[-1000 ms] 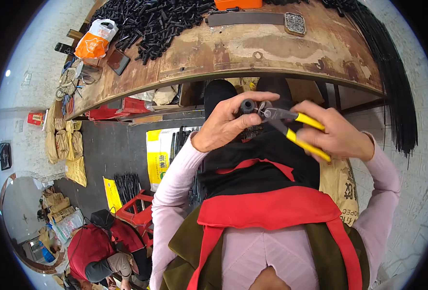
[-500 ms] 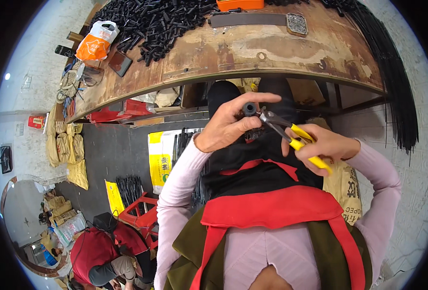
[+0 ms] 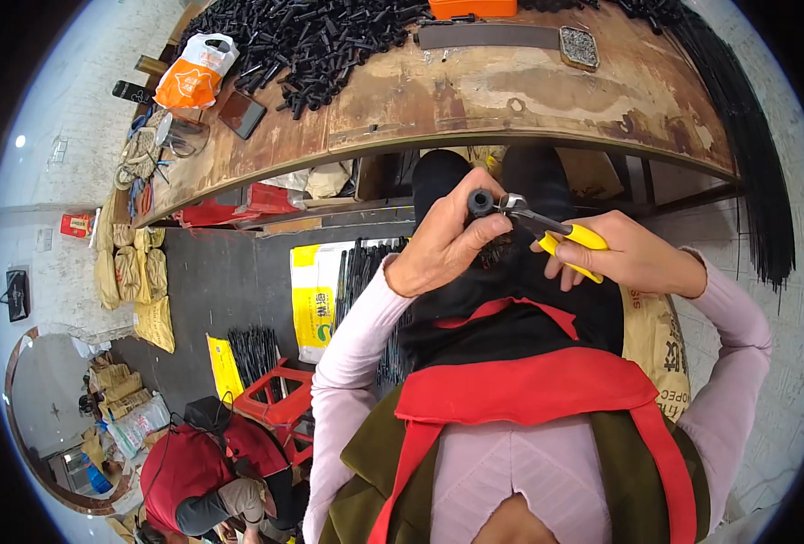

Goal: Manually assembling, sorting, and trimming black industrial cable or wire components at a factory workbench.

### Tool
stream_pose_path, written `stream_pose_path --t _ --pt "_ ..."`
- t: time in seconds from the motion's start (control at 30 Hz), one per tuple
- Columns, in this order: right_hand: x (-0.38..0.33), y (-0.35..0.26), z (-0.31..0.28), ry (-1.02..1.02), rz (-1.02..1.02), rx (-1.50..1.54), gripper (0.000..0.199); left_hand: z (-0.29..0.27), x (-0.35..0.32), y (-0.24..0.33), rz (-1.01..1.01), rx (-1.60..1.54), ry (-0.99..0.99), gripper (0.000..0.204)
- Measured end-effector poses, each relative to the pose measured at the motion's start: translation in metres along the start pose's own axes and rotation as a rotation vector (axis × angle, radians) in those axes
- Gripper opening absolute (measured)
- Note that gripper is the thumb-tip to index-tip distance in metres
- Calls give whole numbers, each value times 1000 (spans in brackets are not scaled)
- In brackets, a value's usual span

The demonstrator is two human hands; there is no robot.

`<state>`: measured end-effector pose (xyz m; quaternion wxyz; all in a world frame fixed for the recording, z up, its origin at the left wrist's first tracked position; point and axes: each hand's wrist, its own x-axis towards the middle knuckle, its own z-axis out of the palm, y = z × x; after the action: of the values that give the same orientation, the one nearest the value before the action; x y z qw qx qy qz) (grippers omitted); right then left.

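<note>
My left hand is closed around a black tubular piece, whose round hollow end points up between thumb and fingers. In my right hand is a pair of pincers with yellow handles, gripped with the fingers wrapped round them. The metal jaws touch or nearly touch the side of the black piece; whether they bite on anything there is too small to tell. Both hands are over my lap, just short of the table edge. The lower part of the black piece is hidden by my left hand.
On the wooden table lie a heap of black tubular parts, a flat grey strip, a small tin of metal bits and a phone. Long black rods hang off its right end. A co-worker bends at lower left.
The pincers' handles have come closer together, and my right hand has turned so the tool lies flatter. My left index finger, stretched out before, is now curled round the black piece.
</note>
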<state>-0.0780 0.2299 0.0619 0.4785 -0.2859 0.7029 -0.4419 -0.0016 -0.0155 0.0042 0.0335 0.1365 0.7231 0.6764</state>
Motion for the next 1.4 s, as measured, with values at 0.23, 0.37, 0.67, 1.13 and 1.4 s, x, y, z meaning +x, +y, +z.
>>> stream_pose_path --t 0.23,0.37,0.67,1.13,1.4 --pt "-3 -11 -1 -52 41 -30 39 -3 0 1 -63 -87 -49 37" --pt "-3 -14 -6 -183 193 141 37 -2 2 7 -32 -63 -94 39" --pt "4 -10 -7 -29 210 122 33 7 11 3 54 -33 0 29" --pt "105 49 -196 884 -326 -953 30 -53 57 -33 161 -445 444 54" --pt "130 54 -227 851 -152 -1157 30 -54 63 -26 112 -528 422 55"
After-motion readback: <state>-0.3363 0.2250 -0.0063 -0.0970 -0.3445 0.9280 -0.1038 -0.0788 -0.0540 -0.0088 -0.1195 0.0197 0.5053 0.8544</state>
